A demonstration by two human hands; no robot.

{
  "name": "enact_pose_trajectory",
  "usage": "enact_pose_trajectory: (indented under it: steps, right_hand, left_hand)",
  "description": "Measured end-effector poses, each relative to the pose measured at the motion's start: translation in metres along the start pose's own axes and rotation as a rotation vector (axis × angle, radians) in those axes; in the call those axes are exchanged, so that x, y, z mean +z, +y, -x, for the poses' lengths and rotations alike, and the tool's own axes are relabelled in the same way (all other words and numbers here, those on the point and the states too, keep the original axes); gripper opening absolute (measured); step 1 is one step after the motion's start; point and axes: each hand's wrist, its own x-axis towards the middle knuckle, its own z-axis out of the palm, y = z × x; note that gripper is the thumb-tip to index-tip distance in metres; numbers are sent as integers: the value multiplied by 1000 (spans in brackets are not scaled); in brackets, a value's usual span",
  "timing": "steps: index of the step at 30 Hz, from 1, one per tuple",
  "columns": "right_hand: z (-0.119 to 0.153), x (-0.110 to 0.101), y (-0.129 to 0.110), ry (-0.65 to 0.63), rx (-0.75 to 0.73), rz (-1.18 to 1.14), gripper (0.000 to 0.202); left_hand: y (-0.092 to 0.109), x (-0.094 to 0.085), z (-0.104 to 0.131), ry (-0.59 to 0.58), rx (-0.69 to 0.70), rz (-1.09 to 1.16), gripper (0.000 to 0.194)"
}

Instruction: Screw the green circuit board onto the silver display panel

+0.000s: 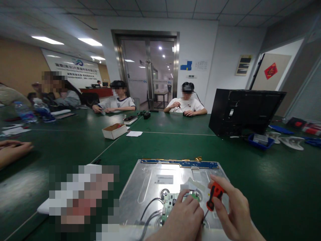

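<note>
A flat silver metal panel [140,187] lies on the table in front of me, with a blue circuit strip [180,163] along its far edge. My right hand [237,206] is closed around the red and black handle of a screwdriver [215,195], its shaft slanting down to the panel's near right part. Bent over a green circuit board [170,202] on the panel, my left hand [184,216] holds it with curled fingers; some fingertips are hidden. The screwdriver's tip is close to the left hand's right side. Dark cables [149,214] run from the board's left side.
A black monitor-like casing [245,112] stands at the right, near a blue tray [260,141] with a grey part. An open white box [114,130] and a paper sheet [134,134] lie farther back. Several people sit around the green table [175,144]; another person's hand [15,150] is at left.
</note>
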Motion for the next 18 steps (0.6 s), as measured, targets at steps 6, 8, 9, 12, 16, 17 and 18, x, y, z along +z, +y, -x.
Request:
enact_pose_trajectory:
  steps: [6,8,9,12,16,17,18]
  right_hand:
    - [-8,2,-2,33,-52,-23,39]
    - [-12,3,-4,50,-69,-16,36]
    - [-13,3,-5,61,-70,-12,35]
    - [-13,5,-5,95,-67,-5,31]
    - [-12,6,-5,107,-79,13,23]
    - [-12,6,-5,108,-79,15,22]
    - [-12,7,-5,111,-76,17,21]
  left_hand:
    - [0,-1,-2,-17,7,-9,13]
    - [0,-2,-2,-19,1,2,12]
    - [0,-3,-2,-17,-4,9,11]
    - [0,-4,-1,-21,-5,20,10]
    - [0,-4,-1,-42,-5,16,12]
    - [0,-4,-1,-40,-6,17,12]
    - [0,-3,-1,-39,-5,21,12]
